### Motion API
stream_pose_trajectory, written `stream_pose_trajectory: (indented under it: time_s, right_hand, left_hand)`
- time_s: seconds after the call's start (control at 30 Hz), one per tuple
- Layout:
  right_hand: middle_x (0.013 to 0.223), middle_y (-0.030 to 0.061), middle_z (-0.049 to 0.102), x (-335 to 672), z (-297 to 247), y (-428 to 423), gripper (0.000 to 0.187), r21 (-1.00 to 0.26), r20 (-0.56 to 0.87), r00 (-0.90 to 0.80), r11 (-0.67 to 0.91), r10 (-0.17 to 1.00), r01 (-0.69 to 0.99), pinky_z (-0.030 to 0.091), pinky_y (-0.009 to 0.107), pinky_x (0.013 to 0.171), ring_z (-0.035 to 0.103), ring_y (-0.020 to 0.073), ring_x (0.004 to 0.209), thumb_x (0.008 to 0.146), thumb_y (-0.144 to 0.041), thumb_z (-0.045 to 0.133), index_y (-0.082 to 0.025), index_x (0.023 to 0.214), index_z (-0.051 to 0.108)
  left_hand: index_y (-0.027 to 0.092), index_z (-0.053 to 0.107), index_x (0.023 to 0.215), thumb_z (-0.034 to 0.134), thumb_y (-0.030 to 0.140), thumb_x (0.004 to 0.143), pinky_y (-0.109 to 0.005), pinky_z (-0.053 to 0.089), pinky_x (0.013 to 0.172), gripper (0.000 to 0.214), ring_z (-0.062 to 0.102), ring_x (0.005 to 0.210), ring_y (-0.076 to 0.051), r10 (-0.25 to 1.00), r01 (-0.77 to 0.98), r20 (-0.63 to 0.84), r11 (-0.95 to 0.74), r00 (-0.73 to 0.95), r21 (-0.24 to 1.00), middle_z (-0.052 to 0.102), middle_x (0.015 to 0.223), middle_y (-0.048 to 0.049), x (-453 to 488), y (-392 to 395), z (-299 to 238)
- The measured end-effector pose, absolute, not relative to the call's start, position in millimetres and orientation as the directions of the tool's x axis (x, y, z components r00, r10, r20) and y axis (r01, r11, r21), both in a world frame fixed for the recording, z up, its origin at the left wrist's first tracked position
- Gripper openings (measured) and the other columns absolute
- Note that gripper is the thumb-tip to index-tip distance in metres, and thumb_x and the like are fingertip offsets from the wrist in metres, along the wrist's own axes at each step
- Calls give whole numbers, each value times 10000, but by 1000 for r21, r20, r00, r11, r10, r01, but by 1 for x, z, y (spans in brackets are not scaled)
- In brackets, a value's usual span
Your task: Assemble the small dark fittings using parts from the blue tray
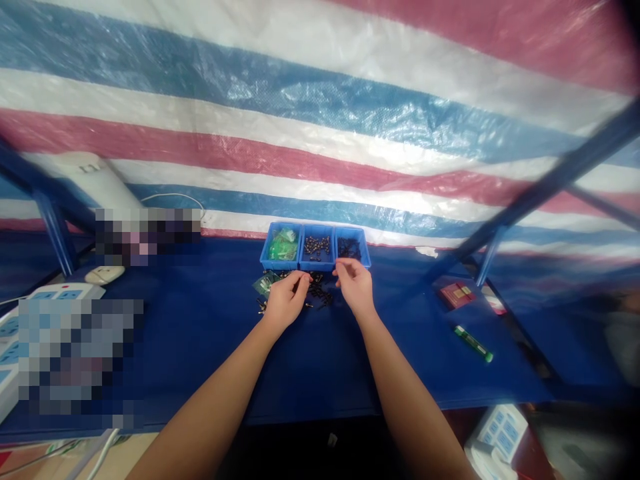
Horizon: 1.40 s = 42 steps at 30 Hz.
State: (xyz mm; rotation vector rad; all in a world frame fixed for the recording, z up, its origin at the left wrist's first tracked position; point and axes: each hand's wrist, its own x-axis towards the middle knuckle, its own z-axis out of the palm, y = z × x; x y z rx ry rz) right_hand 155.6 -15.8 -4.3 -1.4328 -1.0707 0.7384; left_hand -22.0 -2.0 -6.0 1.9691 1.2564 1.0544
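Observation:
My left hand [287, 298] is over a scattered heap of small dark and brass-coloured parts [320, 291], its thumb and fingers pinched together. Whatever it may hold is too small to make out. Just in front of the right-hand bin, my right hand [356, 285] is also closed in a pinch, with its contents hidden. Three blue bins stand side by side behind the hands. Green and clear pieces fill the left bin [281, 265], small brass-and-dark parts lie in the middle bin [317, 266], and thin black pieces are in the right bin [367, 252]. A green packet [265, 283] lies beside my left hand.
On the right of the blue table [200, 360] lie a red box [456, 295] and a green tube [473, 343]. A white power strip [85, 292] and a computer mouse [104, 274] are at left. Blue metal bars [540, 183] frame the striped sheet behind.

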Motion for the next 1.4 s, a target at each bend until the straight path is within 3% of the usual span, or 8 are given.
stream_pose_trajectory:
  time_s: [0.07,0.17,0.4,0.57,0.7,0.83,1.17,1.4]
  right_hand:
    - [724,22,683,156,-9,-17,229,-902,184,285,46,941,429,493,297,616,605,165,598,843,-386,559,-220,917,698]
    - [771,20,692,158,-17,-17,165,-733,203,159,42,966,679,482,304,669,621,187,681,816,-263,579,-258,917,710]
    - [847,60,669,163,-22,-17,178,-526,147,125,-30,981,850,418,288,610,601,201,731,829,-209,576,-267,923,716]
    - [841,55,632,162,-17,-18,118,-591,172,102,19,980,807,435,287,655,580,183,727,852,-199,549,-224,849,664]
    - [886,52,606,152,-6,-21,150,-704,310,31,207,950,679,465,305,764,581,185,813,902,-224,476,-213,914,626]
    - [944,66,602,142,4,-26,175,-745,368,-7,299,930,597,477,317,788,578,193,854,922,-263,456,-214,940,623]
    - [951,53,683,135,10,-29,228,-829,366,27,313,930,463,494,309,734,619,186,794,928,-339,467,-233,945,669]
    - [948,50,703,134,6,-27,232,-866,365,95,300,926,399,513,304,678,646,195,803,871,-347,555,-239,1029,685]
  left_hand:
    - [182,674,935,421,396,949,-216,436,581,332,600,597,-128,920,474,308,-390,244,790,657,669,-5,-22,-2,-6]
    - [187,676,941,431,391,945,-215,437,580,318,603,601,-128,927,484,286,-371,242,793,661,674,-6,-23,-2,-7]
    - [187,677,935,428,386,946,-214,439,583,319,600,597,-126,926,480,287,-374,247,794,657,671,-5,-23,-1,-8]
    - [192,666,954,447,403,936,-223,445,594,305,589,603,-131,920,465,301,-388,251,796,638,667,1,-22,-2,-7]
    - [209,638,1060,528,416,894,-223,450,602,288,567,604,-119,917,442,326,-397,229,805,622,696,19,-19,-1,-8]
    - [204,650,976,521,421,896,-224,434,585,265,542,579,-111,908,438,348,-417,232,796,602,679,19,-19,0,-10]
    - [210,608,1062,511,401,907,-215,416,558,265,548,549,-111,919,415,318,-390,233,822,594,624,36,-21,-2,-9]
    - [199,632,922,451,427,932,-224,437,568,292,569,570,-123,912,429,325,-406,252,807,617,659,10,-22,-1,-7]
